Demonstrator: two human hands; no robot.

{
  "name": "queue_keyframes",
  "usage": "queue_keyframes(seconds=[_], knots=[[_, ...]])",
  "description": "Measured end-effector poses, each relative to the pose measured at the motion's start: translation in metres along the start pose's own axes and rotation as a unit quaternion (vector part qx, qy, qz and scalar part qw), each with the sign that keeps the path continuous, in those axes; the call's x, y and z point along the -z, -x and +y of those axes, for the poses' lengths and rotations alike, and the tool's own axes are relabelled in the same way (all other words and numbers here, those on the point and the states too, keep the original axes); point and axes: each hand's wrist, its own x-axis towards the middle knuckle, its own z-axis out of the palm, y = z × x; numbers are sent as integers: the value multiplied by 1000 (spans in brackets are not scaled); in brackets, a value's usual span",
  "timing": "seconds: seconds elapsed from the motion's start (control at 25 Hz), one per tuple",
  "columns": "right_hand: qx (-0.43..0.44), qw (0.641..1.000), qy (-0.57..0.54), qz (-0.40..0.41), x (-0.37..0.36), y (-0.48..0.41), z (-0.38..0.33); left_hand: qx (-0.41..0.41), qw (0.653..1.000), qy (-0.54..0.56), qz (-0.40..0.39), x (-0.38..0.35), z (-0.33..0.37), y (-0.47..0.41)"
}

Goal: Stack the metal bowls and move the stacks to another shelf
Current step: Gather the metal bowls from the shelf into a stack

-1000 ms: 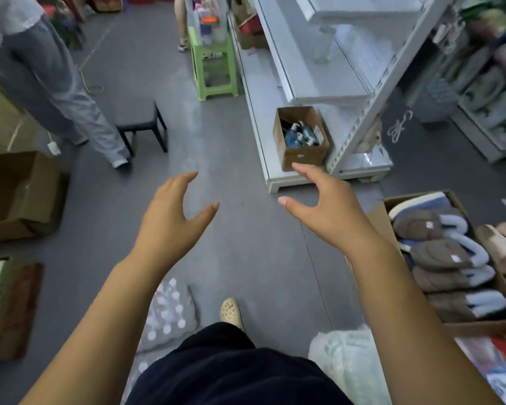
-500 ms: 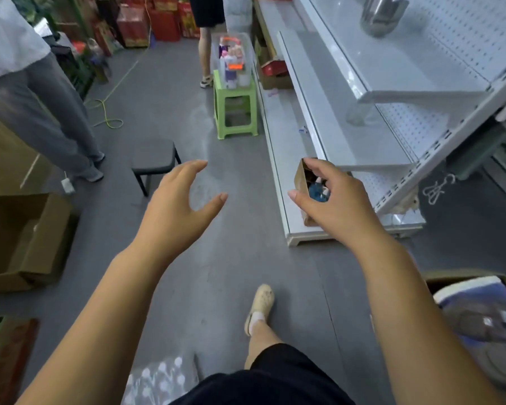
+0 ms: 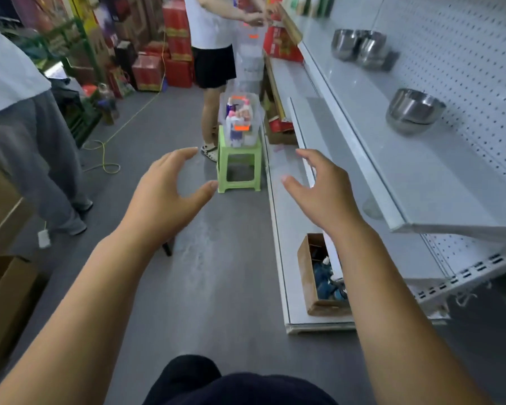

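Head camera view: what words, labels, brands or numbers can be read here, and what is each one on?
No text is legible in this view.
Orange labels on the clear bin: too blurred to read.
Red cartons at the aisle's far end: gold print, too blurred.
Red box: print too blurred.
Metal bowls: no marking visible.

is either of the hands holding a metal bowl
No, the left hand and right hand are both empty with fingers spread, and the metal bowls sit on the shelf.
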Motion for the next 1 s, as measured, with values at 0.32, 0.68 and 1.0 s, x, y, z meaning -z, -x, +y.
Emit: queue_keyframes(seconds=[0.32,0.68,1.0], knots=[[-147,982,19,121,16,-103,76,-116,982,81,-127,-118,-5,-187],[-331,890,-23,314,5,-195,105,-275,905,144,-290,-209,10,-386],[-384,838,37,386,31,-238,145,-267,850,227,-393,-319,57,-444]])
